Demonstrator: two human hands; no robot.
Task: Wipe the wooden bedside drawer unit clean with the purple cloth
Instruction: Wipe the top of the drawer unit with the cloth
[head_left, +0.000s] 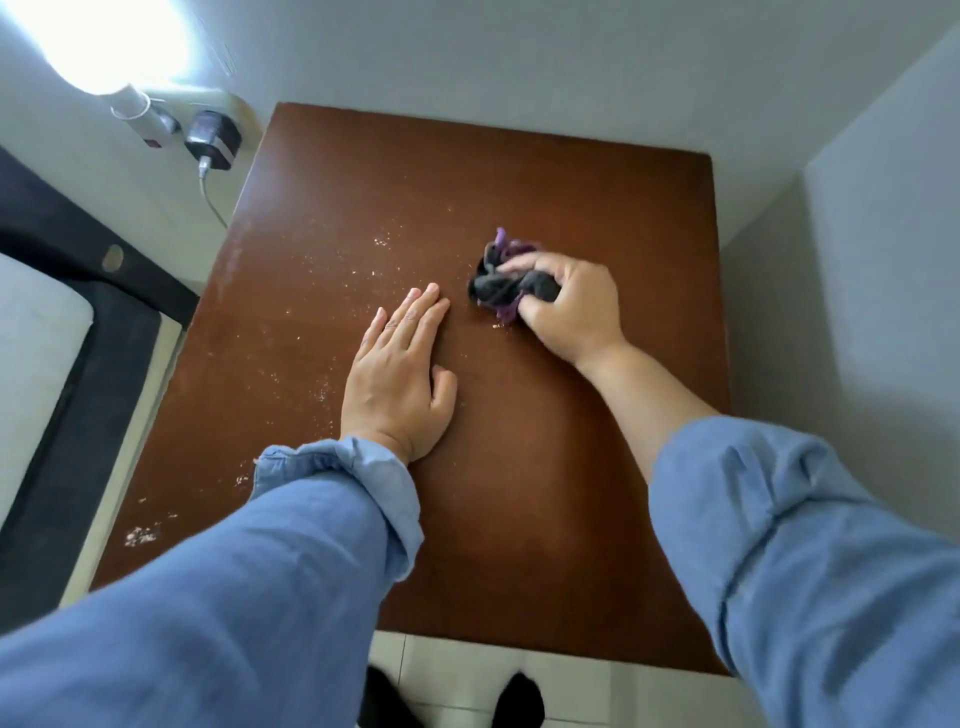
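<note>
A: Starting at the left, what's there?

B: A white wall socket with a black plug and grey cable (213, 139) beside the back-left corner of the brown wooden bedside drawer unit (597, 467). Only its flat top shows; the drawers are out of view. Pale crumbs and dust (322, 306) speckle the left half, thickest along the left edge near the front.

A: And the hands?

B: The left hand (397, 379) lies palm down on the top, fingers straight and together, holding nothing. I'd say it braces the person. Just to its right, the right hand (569, 304) is curled closed around the bunched purple and dark grey cloth (501, 283), pressing it onto the wood right of centre, towards the back.

A: So which step is this?

B: Wiping the top, I judge, partway through: the right half looks clean, the left does not.

A: What does the next move call for?

B: Probably sweeping the cloth leftward through the crumbs, which means lifting the flat hand out of the path, and gathering the bits rather than scattering them.
</note>
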